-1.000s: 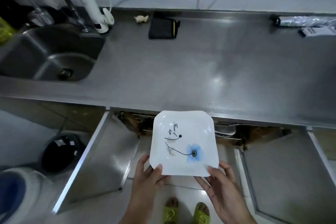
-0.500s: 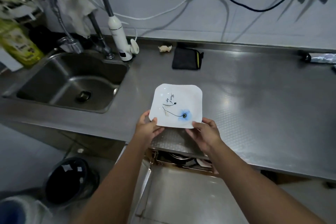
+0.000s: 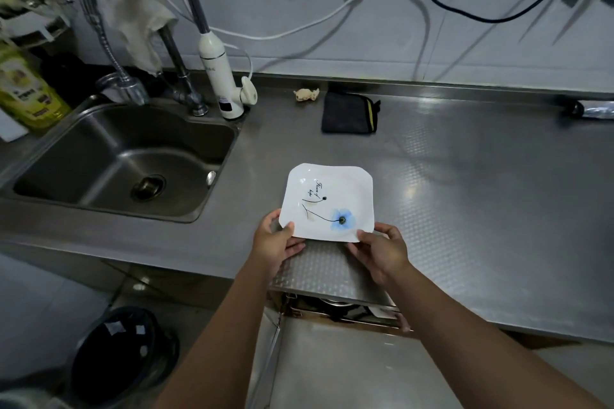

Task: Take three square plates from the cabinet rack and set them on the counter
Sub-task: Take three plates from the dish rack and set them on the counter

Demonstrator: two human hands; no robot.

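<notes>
Holding the square plate (image 3: 329, 201) by its near edge, so everything about the set-down comes down to that: the plate sticks out away from the person, over the steel counter (image 3: 481, 196), while both hands sit at the two near corners. Left hand (image 3: 277, 244) has its thumb on top of the near-left corner with fingers curled under, and right hand (image 3: 382, 251) is pinching the near-right corner the same way, so both are closed on the plate. Neither hand is really nearer; they're pretty evenly matched on either side.

The plate looks roughly level, face up, flower print toward the near-right corner. Can't honestly tell whether the far edge is touching the counter or just above it. It's to the right of the sink (image 3: 126, 173), well short of the black cloth (image 3: 349, 113) at the back.

My guess is the far edge goes down first and the fingers slide out toward the person. No other plates on the counter that I can see, so this looks like number one of three.
</notes>
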